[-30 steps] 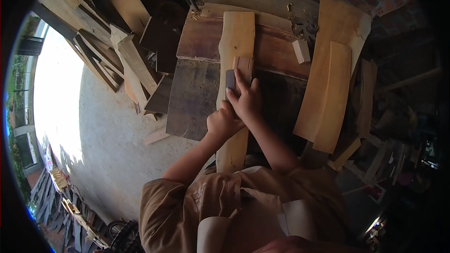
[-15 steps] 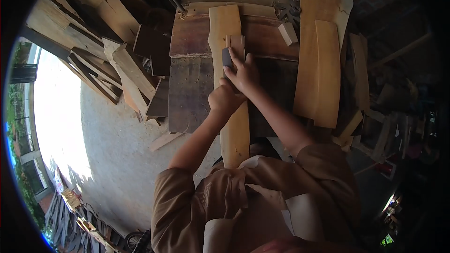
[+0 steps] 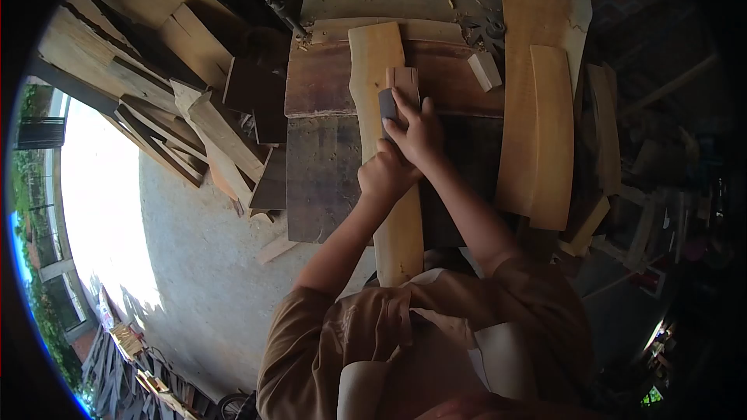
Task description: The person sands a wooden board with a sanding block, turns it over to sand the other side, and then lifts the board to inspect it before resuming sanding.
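Observation:
A long pale board (image 3: 377, 47) runs across the bench toward my body. Over its right edge lies a short wooden block (image 3: 405, 78) with thin lines across its end. My right hand (image 3: 419, 131) is closed around a dark grey flat piece (image 3: 387, 105), which looks like sandpaper, against the block's left side; the index finger stretches along it. Just below, my left hand (image 3: 383, 173) is curled into a fist against the right hand. It seems to hold the near end of the block, though the fingers cover that part.
The dark plank bench (image 3: 319, 179) carries a small wood block (image 3: 485, 71) and a dark metal part (image 3: 490, 27). Wide pale boards (image 3: 517, 109) overlap at the right. A metal clamp (image 3: 284, 12) stands at the back left, beside stacked offcuts (image 3: 226, 136).
The view has tilted, so the bench and boards appear slightly lower and further right. Both hands keep nearly the same grip and place over the board.

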The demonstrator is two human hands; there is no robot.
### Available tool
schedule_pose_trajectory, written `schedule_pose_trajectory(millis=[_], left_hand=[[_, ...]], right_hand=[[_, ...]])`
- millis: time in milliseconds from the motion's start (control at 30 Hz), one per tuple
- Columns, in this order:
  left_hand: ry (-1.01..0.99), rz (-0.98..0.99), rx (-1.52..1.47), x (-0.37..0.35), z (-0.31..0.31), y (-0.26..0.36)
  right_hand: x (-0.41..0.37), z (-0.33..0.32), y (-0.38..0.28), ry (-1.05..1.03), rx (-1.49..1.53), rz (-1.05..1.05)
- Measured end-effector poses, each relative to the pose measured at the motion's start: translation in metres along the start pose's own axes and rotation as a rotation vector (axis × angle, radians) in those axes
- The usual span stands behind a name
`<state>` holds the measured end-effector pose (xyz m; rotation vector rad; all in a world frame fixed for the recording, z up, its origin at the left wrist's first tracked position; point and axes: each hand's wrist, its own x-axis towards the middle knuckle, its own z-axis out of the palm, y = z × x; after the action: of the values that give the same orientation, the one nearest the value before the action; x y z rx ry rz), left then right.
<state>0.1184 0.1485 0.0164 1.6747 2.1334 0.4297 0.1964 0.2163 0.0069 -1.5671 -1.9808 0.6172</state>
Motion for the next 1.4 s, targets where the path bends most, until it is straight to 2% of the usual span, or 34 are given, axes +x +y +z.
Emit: schedule_pose_trajectory(millis=[133,233,300,367,400,600,633,733,833,900,1033,1067,1133,1200,1300,1400], left_hand=[[-0.067,0.016,0.029,0.141,-0.023,0.019],[-0.158,0.014,0.035,0.165,-0.035,0.025],[-0.106,-0.059,0.047,0.142,-0.033,0.024],[-0.107,-0.093,0.021,0.085,-0.025,0.016],[-0.106,-0.094,0.025,0.05,-0.017,0.007],[-0.264,-0.123,-0.028,-0.199,0.021,-0.039],[-0.24,-0.114,-0.073,-0.222,0.018,-0.039],[-0.283,-0.154,-0.027,-0.225,0.018,-0.033],[-0.237,-0.151,-0.068,-0.184,0.016,-0.03],[-0.192,-0.113,-0.047,-0.138,0.007,-0.022],[-0.072,-0.066,0.026,0.0,-0.014,-0.02],[-0.072,-0.082,0.045,0.036,-0.023,-0.018],[-0.103,-0.186,0.062,0.098,-0.042,-0.01],[-0.12,-0.183,0.113,0.139,-0.052,-0.009],[-0.088,-0.26,0.095,0.126,-0.044,-0.009],[-0.108,-0.214,0.085,0.051,-0.041,-0.009]], right_hand=[[0.141,0.005,0.013,-0.001,-0.05,0.048],[0.168,0.008,0.012,0.004,-0.11,0.02],[0.147,0.006,0.007,-0.012,-0.12,0.027],[0.091,0.01,0.005,-0.004,-0.137,-0.023],[0.054,0.015,0.008,0.016,-0.132,-0.064],[-0.202,-0.02,-0.016,-0.167,-0.072,-0.06],[-0.225,-0.025,-0.015,-0.165,-0.004,-0.1],[-0.224,-0.034,-0.022,-0.256,-0.037,-0.023],[-0.178,-0.023,-0.02,-0.245,-0.038,-0.065],[-0.138,-0.011,-0.015,-0.129,-0.053,-0.041],[0.002,0.016,-0.013,-0.01,-0.023,-0.064],[0.039,0.024,-0.017,0.037,-0.179,-0.095],[0.106,0.036,-0.026,-0.047,-0.19,-0.024],[0.133,0.032,-0.038,-0.077,-0.194,0.011],[0.123,0.036,-0.043,-0.037,-0.242,-0.004],[0.058,0.032,-0.033,-0.078,-0.107,-0.037]])
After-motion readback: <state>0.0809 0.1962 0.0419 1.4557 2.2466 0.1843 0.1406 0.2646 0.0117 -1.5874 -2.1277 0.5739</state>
